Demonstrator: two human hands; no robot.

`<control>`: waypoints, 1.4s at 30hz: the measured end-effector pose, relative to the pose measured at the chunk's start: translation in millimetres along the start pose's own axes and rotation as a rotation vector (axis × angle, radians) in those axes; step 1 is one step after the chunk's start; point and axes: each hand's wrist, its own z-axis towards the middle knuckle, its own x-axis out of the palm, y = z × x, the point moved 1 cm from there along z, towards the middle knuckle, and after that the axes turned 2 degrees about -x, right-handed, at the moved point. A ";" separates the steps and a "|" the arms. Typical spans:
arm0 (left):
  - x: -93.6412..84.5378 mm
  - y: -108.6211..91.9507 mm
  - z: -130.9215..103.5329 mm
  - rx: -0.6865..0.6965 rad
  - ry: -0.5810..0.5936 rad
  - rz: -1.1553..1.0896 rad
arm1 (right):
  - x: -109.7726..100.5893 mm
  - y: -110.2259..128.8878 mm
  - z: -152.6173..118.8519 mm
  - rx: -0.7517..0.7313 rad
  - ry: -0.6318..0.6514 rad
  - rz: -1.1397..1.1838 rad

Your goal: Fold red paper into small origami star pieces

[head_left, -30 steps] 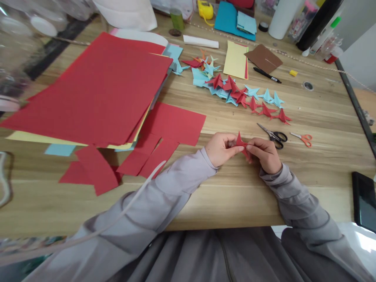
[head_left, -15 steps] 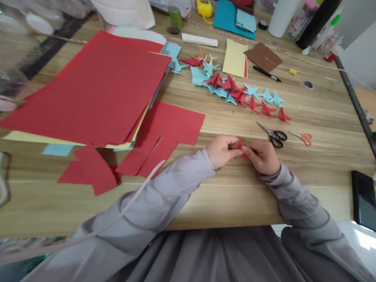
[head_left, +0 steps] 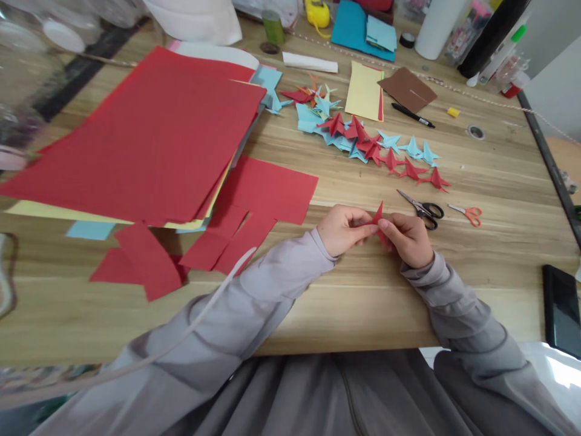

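Note:
Between my two hands is a small folded red paper piece (head_left: 379,217), with one narrow point sticking up. My left hand (head_left: 344,231) pinches its left side between thumb and fingers. On its right side, the thumb and fingers of my right hand (head_left: 408,240) are closed on the same piece, and a red part hangs below the fingertips. Above the hands, folded red paper cranes (head_left: 412,170) and light blue cranes (head_left: 412,147) lie in rows. Red paper pieces (head_left: 284,191) rest to the left of my left hand.
Black-handled scissors (head_left: 426,212) and small orange scissors (head_left: 472,215) lie right of the hands. A large red paper stack (head_left: 149,133) covers the left. Farther back are yellow paper (head_left: 363,91), brown paper (head_left: 408,88) and a pen (head_left: 413,115). A phone (head_left: 563,309) sits at the right edge.
The red piece has been turned or opened, so a longer point now rises above my fingertips. Both hands have shifted slightly while still pinching it.

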 end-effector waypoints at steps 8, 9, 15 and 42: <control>1.5 -1.8 -1.4 -0.031 0.071 -0.025 | 2.1 3.7 1.4 0.003 0.109 0.141; 1.6 -2.2 -1.9 -0.028 0.081 -0.029 | 2.3 5.2 1.7 -0.009 0.118 0.158; 1.7 -3.0 -4.1 0.057 0.105 -0.049 | 1.2 8.6 2.7 -0.045 0.155 0.202; 0.0 -2.6 -2.5 0.088 0.057 -0.188 | 6.0 4.1 -0.2 0.103 0.062 0.228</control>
